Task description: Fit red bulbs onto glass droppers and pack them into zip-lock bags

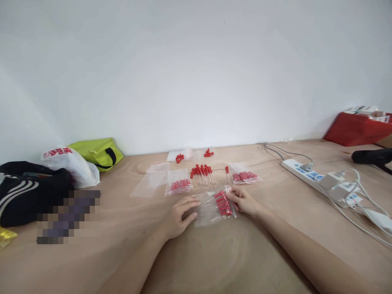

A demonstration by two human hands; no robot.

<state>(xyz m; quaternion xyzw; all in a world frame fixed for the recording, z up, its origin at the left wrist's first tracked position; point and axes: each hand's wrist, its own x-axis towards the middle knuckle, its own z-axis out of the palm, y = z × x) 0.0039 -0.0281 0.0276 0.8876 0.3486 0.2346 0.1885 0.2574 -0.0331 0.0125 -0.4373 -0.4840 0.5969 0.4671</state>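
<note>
A clear zip bag [211, 208] with several red-capped sticks inside lies flat between my hands, its caps toward the right. My right hand [243, 201] pinches the bag's right end. At its left edge rests my left hand [182, 215], thumb and fingers apart. Just beyond are a fan of loose red-capped sticks [203, 171] and a single one [227, 169] to their right. Filled bags lie on both sides, one at the left [179, 183] and one at the right [245, 174]. Flat bags without sticks [150, 181] are further left.
Small red caps [179, 158] [208, 152] lie on bags near the wall. A white power strip [301, 171] with cables and chargers is at the right, near a red bag [352, 128]. Black [58, 185], white [82, 173] and green bags [98, 151] stand left.
</note>
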